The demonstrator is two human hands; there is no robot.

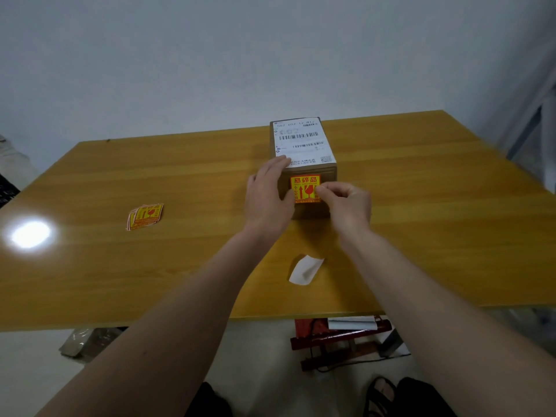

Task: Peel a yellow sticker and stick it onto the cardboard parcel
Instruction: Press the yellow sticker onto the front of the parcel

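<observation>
A brown cardboard parcel with a white shipping label on top stands at the middle of the wooden table. A yellow sticker with red print lies flat on the parcel's near face. My left hand grips the parcel's left side, fingers over the top edge and thumb on the front face. My right hand has curled fingers, and its fingertips press on the sticker's right edge. Part of the sticker is hidden by both hands.
A small stack of yellow stickers lies on the table to the left. A white backing paper lies curled near the table's front edge. Under the table are a red wooden stool and a grey bag.
</observation>
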